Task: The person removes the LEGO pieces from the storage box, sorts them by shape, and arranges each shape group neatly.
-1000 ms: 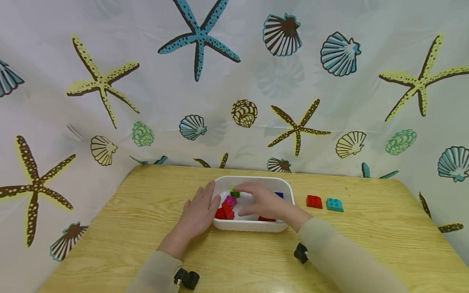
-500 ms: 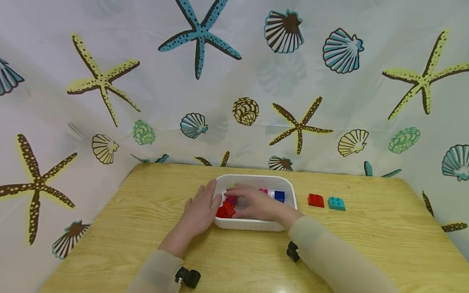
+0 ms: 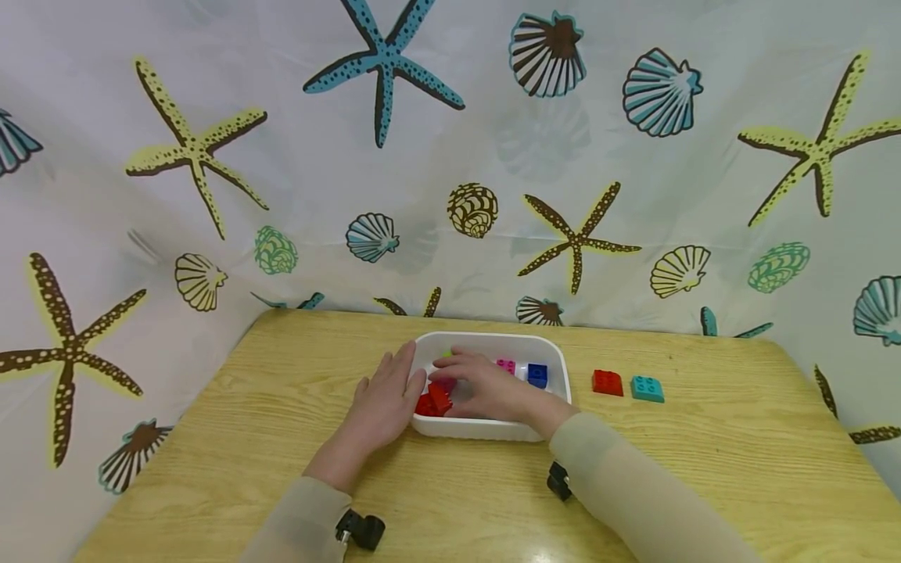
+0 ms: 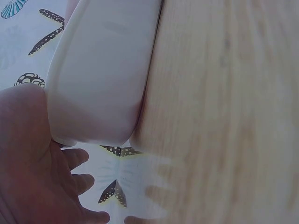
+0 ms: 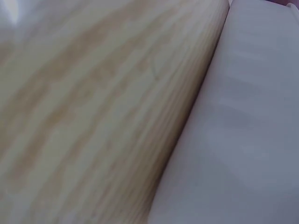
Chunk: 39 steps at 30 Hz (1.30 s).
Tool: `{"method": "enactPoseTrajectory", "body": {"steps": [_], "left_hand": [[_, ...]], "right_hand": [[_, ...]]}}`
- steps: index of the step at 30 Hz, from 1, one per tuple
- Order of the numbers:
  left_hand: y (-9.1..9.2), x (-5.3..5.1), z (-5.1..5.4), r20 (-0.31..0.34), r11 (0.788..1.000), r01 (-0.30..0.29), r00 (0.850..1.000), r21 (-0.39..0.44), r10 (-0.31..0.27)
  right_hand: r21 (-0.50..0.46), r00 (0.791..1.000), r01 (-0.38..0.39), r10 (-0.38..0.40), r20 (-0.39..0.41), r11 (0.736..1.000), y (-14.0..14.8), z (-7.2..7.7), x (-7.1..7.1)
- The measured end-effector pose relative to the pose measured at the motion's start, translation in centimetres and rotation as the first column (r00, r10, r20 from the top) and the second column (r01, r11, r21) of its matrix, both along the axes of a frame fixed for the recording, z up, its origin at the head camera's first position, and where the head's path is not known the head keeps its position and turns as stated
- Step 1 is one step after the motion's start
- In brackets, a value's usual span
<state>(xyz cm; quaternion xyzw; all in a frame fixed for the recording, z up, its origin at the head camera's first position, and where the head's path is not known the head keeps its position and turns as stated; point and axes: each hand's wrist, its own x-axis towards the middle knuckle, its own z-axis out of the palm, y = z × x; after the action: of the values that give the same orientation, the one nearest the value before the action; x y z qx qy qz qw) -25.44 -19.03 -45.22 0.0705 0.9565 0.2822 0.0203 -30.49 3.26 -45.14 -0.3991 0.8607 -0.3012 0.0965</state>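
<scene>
A white tray (image 3: 486,429) with several bricks stands near the back of the table. My left hand (image 3: 383,399) rests against its left end with fingers straight; in the left wrist view the hand (image 4: 32,158) lies beside the tray wall (image 4: 98,84). My right hand (image 3: 486,387) reaches inside the tray, fingers bent over the left half, by a red brick (image 3: 439,399) and a partly covered magenta one. Whether its fingertips hold a brick is hidden. The right wrist view has only the tray's outer wall (image 5: 238,130) and wood.
A dark blue brick (image 3: 537,375) and a pink brick (image 3: 506,365) lie in the tray's right half. Outside it, to the right, a red brick (image 3: 608,382) and a turquoise brick (image 3: 647,389) sit on the wooden table (image 3: 464,500). A patterned curtain hangs behind.
My right hand has moved a little left and lower in the tray, uncovering the pink and dark blue bricks. My left hand stays at the tray's end.
</scene>
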Motion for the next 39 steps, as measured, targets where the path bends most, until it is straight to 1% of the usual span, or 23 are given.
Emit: {"method": "enactPoseTrajectory", "body": {"steps": [1, 3, 8, 10, 12, 14, 16, 19, 22, 26, 30, 32, 39], "left_hand": [[0.0, 0.0, 0.0, 0.0, 1.0, 0.0, 1.0, 0.001, 0.0], [0.0, 0.1, 0.1, -0.001, 1.0, 0.001, 1.0, 0.001, -0.001], [0.0, 0.1, 0.2, -0.003, 1.0, 0.002, 1.0, 0.0, -0.002], [0.1, 0.1, 0.3, -0.008, 1.0, 0.004, 1.0, 0.002, -0.004], [0.1, 0.2, 0.3, -0.011, 1.0, 0.005, 1.0, 0.003, -0.005], [0.1, 0.2, 0.4, -0.015, 1.0, 0.008, 1.0, 0.002, -0.008], [0.1, 0.2, 0.5, -0.012, 1.0, 0.007, 1.0, -0.001, -0.007], [0.1, 0.2, 0.5, -0.008, 1.0, 0.005, 1.0, -0.003, -0.005], [0.1, 0.1, 0.5, -0.005, 1.0, 0.001, 1.0, -0.002, -0.001], [0.1, 0.2, 0.3, -0.011, 1.0, 0.0, 1.0, 0.007, 0.0], [0.0, 0.4, 0.2, -0.02, 1.0, 0.002, 1.0, 0.015, -0.002], [0.0, 0.5, 0.3, -0.022, 1.0, 0.004, 1.0, 0.013, -0.003], [0.0, 0.3, 0.2, -0.009, 1.0, 0.001, 1.0, 0.007, -0.001]], "right_hand": [[-0.004, 1.0, -0.005, 0.005, -0.007, 1.0, 0.0, -0.1, -0.1], [-0.014, 1.0, -0.01, 0.01, -0.02, 1.0, 0.0, -1.0, -0.7], [-0.041, 0.997, -0.02, 0.017, -0.07, 0.999, 0.1, -4.3, -3.1], [-0.049, 0.996, -0.025, 0.021, -0.085, 0.998, 0.1, -5.1, -3.8], [-0.054, 0.996, -0.025, 0.02, -0.085, 0.998, 0.1, -5.5, -4.1], [-0.049, 0.997, -0.018, 0.015, -0.07, 0.999, 0.0, -5.2, -4.0], [-0.042, 0.998, -0.01, 0.008, -0.055, 0.999, 0.0, -4.7, -3.6], [-0.031, 1.0, -0.003, 0.002, -0.029, 1.0, 0.0, -3.2, -2.4], [-0.026, 0.999, 0.003, -0.003, -0.035, 1.0, 0.1, -2.5, -1.7], [-0.034, 1.0, 0.019, -0.02, -0.021, 0.999, 0.1, -1.4, -0.9], [-0.024, 0.999, 0.043, -0.043, -0.006, 0.999, 0.2, 0.2, 0.1], [-0.014, 0.998, 0.059, -0.059, -0.01, 0.998, 0.3, 0.6, 0.3], [-0.043, 0.993, 0.116, -0.115, 0.01, 0.992, 1.1, 1.4, 0.7]]}}
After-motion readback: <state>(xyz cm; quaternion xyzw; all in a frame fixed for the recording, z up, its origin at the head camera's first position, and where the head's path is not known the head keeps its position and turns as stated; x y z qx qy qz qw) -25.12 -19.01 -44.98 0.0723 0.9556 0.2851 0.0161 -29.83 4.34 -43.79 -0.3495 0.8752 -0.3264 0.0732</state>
